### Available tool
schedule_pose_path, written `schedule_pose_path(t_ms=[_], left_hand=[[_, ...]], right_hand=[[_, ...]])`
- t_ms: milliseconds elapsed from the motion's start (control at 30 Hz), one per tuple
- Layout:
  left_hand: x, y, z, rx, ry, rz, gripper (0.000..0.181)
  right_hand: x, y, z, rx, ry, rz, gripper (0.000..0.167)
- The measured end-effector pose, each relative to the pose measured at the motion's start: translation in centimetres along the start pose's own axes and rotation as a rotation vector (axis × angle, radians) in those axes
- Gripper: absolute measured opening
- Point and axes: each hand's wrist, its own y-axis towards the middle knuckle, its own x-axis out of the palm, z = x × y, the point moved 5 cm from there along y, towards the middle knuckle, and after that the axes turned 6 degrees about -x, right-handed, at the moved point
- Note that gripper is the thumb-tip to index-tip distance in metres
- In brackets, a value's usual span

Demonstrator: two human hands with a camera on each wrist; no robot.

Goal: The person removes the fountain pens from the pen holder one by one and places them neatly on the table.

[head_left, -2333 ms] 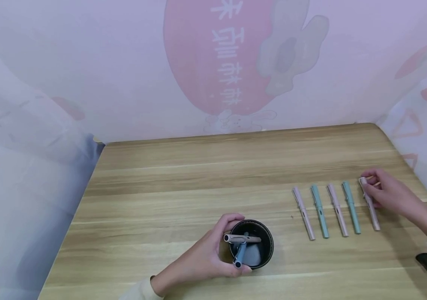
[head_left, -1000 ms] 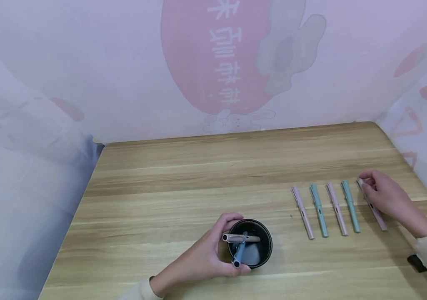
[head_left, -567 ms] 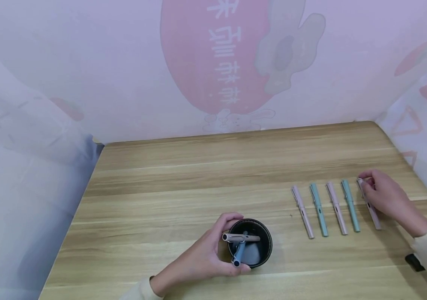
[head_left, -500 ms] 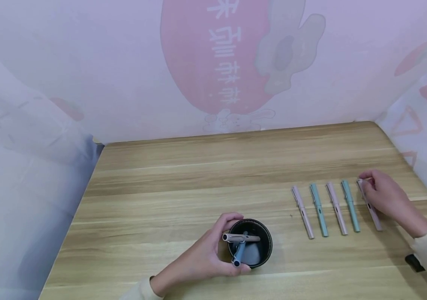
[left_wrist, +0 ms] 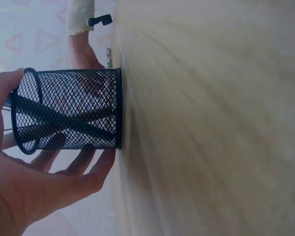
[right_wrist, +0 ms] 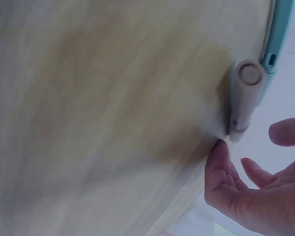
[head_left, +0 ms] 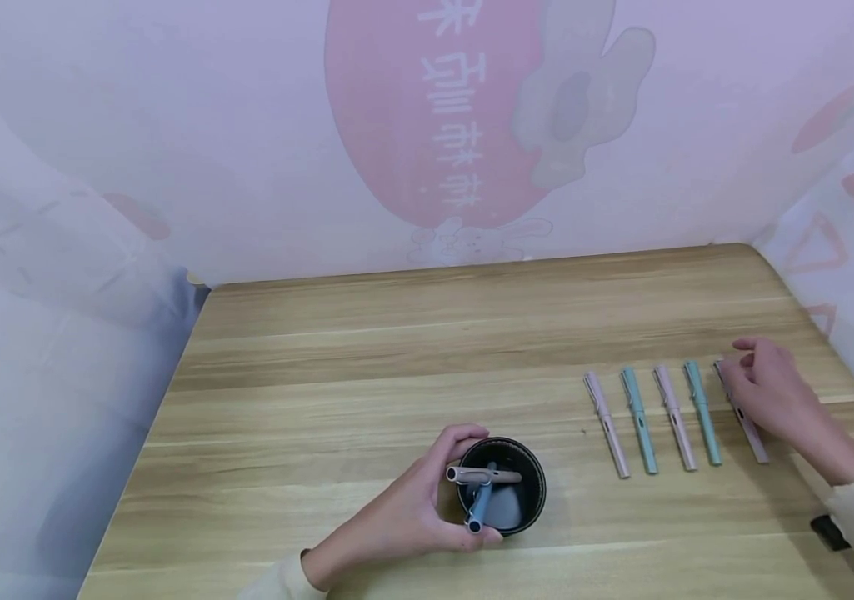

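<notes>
My left hand (head_left: 427, 508) grips a black mesh cup (head_left: 542, 492), its wall (left_wrist: 78, 83) standing upright on the table in the left wrist view. A pinkish pen (head_left: 501, 477) and a blue pen (head_left: 481, 507) lean crossed inside it. At the right, my right hand (head_left: 775, 396) is at the upper part of the rightmost pink pen (head_left: 751, 437), which lies on the table. In the right wrist view the fingers of this hand (right_wrist: 255, 196) are apart, one tip close to the pink pen (right_wrist: 246, 98); whether it touches cannot be told.
Left of that pen lie a teal pen (head_left: 702, 414), a pink pen (head_left: 676, 421), another teal pen (head_left: 640, 421) and another pink pen (head_left: 607, 425), side by side. A black object (head_left: 828, 532) is by the right sleeve. Patterned cloth (head_left: 262, 167) hangs behind the wooden table (head_left: 337, 333).
My right fingers, earlier pinching the rightmost pink pen's upper end, have parted and drawn slightly right. The pen's lower end has shifted a little. The left hand and cup have stayed put.
</notes>
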Motion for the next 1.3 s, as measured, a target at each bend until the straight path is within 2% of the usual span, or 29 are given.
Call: schedule_pose_path(t_ms=[233, 500, 600, 733, 967, 1100, 1300], left_hand=[[-0.2, 0.0, 0.0, 0.012, 0.04, 0.012, 0.095], [0.0, -0.3, 0.0, 0.038, 0.065, 0.007, 0.099], [0.0, -0.1, 0.3, 0.063, 0.088, 0.011, 0.097], [-0.1, 0.2, 0.5, 0.08, 0.088, 0.012, 0.095], [0.1, 0.5, 0.5, 0.094, 0.042, 0.009, 0.095], [0.1, 0.4, 0.5, 0.087, 0.066, 0.012, 0.095], [-0.1, 0.6, 0.7, 0.093, 0.083, 0.007, 0.094]], right_hand=[[-0.2, -0.8, -0.7, -0.026, 0.059, -0.038, 0.06], [0.7, -1.6, -2.2, -0.029, 0.09, -0.014, 0.059], [0.6, -1.9, -3.1, -0.025, 0.11, 0.013, 0.056], [0.5, -2.1, -4.8, -0.066, 0.152, 0.067, 0.05], [0.6, -2.6, -7.3, -0.138, 0.207, 0.136, 0.045], [0.7, -2.8, -8.4, -0.163, 0.217, 0.17, 0.04], [1.1, -3.2, -10.6, -0.226, 0.25, 0.27, 0.032]])
